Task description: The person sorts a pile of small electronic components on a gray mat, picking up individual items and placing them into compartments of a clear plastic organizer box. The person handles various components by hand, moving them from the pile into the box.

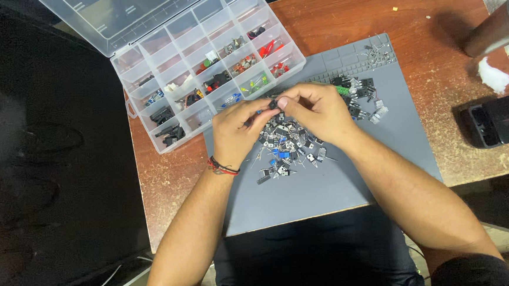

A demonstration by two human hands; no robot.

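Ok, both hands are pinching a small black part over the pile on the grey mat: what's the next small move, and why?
Probably carry the small black part toward the open organizer box with the left hand, which is nearer it. Both hands, the right hand too, pinch the part above the loose pile on the grey mat, and the box's compartments already hold grouped pieces. Which compartment matches is too small to tell.
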